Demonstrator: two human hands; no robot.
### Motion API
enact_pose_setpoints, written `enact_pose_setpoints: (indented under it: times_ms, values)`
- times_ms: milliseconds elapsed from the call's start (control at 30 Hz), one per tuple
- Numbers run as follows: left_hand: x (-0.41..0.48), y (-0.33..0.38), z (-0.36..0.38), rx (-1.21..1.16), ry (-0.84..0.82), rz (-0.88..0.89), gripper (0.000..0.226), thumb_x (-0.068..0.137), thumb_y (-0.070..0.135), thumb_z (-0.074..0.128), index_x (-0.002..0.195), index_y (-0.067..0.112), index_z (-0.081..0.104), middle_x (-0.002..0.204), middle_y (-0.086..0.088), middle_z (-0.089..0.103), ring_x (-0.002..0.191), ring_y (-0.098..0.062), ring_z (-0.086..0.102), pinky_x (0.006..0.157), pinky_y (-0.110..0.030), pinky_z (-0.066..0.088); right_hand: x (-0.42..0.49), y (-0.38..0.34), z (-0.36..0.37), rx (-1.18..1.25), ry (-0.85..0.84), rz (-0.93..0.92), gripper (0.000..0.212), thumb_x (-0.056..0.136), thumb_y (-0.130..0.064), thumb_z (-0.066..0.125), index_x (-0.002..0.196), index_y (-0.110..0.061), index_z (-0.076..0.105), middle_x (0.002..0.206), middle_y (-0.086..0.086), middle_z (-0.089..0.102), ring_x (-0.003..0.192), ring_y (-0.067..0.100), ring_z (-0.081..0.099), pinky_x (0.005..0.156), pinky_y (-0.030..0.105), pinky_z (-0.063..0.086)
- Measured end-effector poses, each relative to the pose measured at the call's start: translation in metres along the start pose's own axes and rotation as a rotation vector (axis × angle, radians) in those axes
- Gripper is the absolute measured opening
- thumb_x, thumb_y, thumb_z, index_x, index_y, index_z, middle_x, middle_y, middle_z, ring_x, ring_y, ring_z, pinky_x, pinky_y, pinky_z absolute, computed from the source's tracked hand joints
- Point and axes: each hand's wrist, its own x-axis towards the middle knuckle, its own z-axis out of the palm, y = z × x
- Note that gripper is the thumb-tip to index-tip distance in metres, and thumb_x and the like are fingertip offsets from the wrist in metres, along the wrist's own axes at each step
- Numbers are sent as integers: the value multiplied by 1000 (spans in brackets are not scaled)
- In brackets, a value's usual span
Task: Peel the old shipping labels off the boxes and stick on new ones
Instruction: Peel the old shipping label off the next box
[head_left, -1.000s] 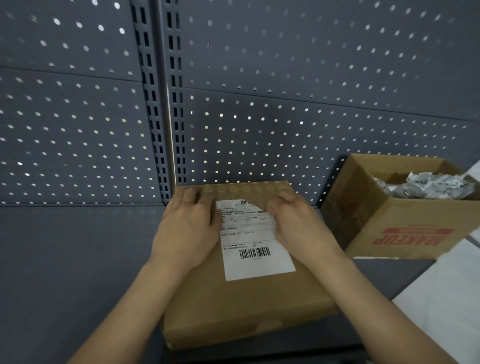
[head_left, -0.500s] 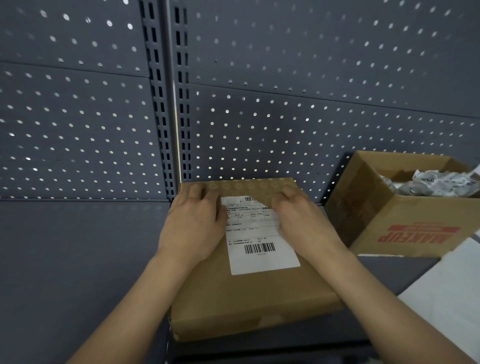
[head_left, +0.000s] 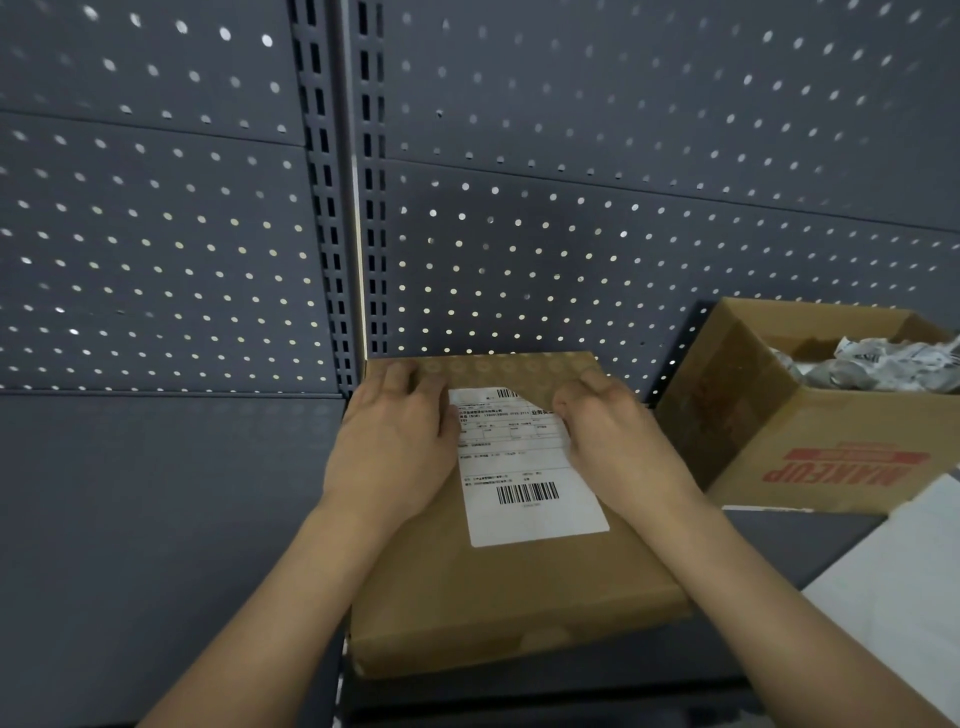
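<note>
View from a head-worn camera looking down at two bare forearms reaching forward over a flat cardboard box (head_left: 509, 587). The box lies on a dark grey shelf (head_left: 156, 519), its far edge against a grey pegboard back wall (head_left: 623, 234) and just right of a slotted metal upright (head_left: 353, 208). A white shipping label (head_left: 530, 512) is stuck on top of the box, slightly askew, with small printed text on its upper half and a barcode (head_left: 527, 492) lower down. The left hand (head_left: 395, 447) lies palm down on the box, touching the label's left edge, with the fingers straight and together and their tips reaching the far edge of the box. The right hand (head_left: 618, 441) rests on the box at the label's upper right, with its fingers curled under and the knuckles raised. The fingertips sit at the label's upper right corner, where the white paper ends in a slanted edge. Whether they actually pinch the paper cannot be made out. To the right, apart from the flat box, stands an open cardboard box (head_left: 810, 457) with red lettering printed upside down on its near side. It holds crumpled white paper (head_left: 872, 364). A plain white sheet (head_left: 904, 582) lies at the lower right, in front of that box.
</note>
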Motion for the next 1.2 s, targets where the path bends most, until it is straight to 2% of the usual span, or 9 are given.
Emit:
enact_pose_setpoints:
  times_ms: [133, 200, 367, 467, 633, 900, 967, 1067, 1200]
  values:
    - [0, 0, 0, 1, -6, 1, 40, 97, 31, 47, 132, 14, 56, 133, -8, 50, 127, -29, 42, 109, -41, 34, 0, -7, -7, -124, -24, -49, 26, 87, 5, 47, 106, -7, 60, 112, 8, 52, 105, 26, 53, 65, 27, 32]
    - [0, 0, 0, -2, -4, -3, 39, 97, 31, 47, 130, 14, 56, 132, -8, 50, 126, -29, 42, 108, -41, 35, 2, -8, -7, -131, -52, -54, 28, 88, 5, 44, 108, -6, 58, 115, 8, 51, 108, 25, 52, 66, 25, 30]
    - [1, 1, 0, -12, -1, -5, 38, 97, 31, 47, 130, 15, 56, 132, -8, 51, 126, -29, 42, 108, -40, 34, 3, 0, -5, 18, -48, 1, 10, 89, -1, 52, 90, -10, 57, 101, 6, 54, 86, 22, 53, 57, 24, 23]
    - [0, 2, -1, -6, -4, -9, 39, 97, 32, 46, 131, 16, 55, 133, -7, 49, 126, -29, 42, 107, -40, 34, 1, 6, -4, 206, 22, 67, 12, 88, -3, 55, 80, -12, 54, 87, 2, 51, 78, 20, 50, 63, 26, 33]
    - [-1, 1, -2, -6, -10, -13, 39, 97, 31, 46, 132, 16, 55, 135, -6, 48, 127, -28, 41, 107, -40, 34, 3, 5, 3, 40, 13, 17, 11, 83, 2, 62, 81, -9, 60, 89, 2, 51, 75, 23, 54, 58, 23, 31]
    - [0, 1, -2, -3, -20, -16, 40, 97, 31, 46, 134, 16, 53, 135, -8, 48, 127, -29, 41, 107, -41, 34, 5, -9, -6, -125, -63, -45, 26, 88, 7, 45, 109, -3, 56, 114, 10, 50, 107, 28, 51, 63, 30, 32]
    - [0, 1, -2, -7, -15, -17, 40, 97, 31, 46, 133, 16, 54, 134, -8, 48, 127, -29, 41, 106, -40, 34, 5, -6, -6, -89, -87, -47, 24, 89, 5, 46, 108, -5, 56, 112, 8, 50, 103, 26, 52, 63, 26, 28]
    - [0, 1, -2, -8, -10, -14, 39, 97, 31, 46, 132, 15, 55, 134, -8, 49, 126, -29, 42, 106, -40, 34, 2, -1, -8, 91, -31, 14, 1, 90, -9, 57, 90, -8, 57, 97, 3, 50, 83, 21, 52, 60, 24, 27]
    - [0, 2, -3, -15, -8, -13, 39, 97, 31, 47, 131, 15, 56, 135, -8, 49, 126, -30, 42, 107, -41, 34, 1, 4, -1, 99, 12, 58, 10, 86, -13, 67, 84, -8, 58, 90, 2, 49, 81, 23, 53, 61, 26, 33]
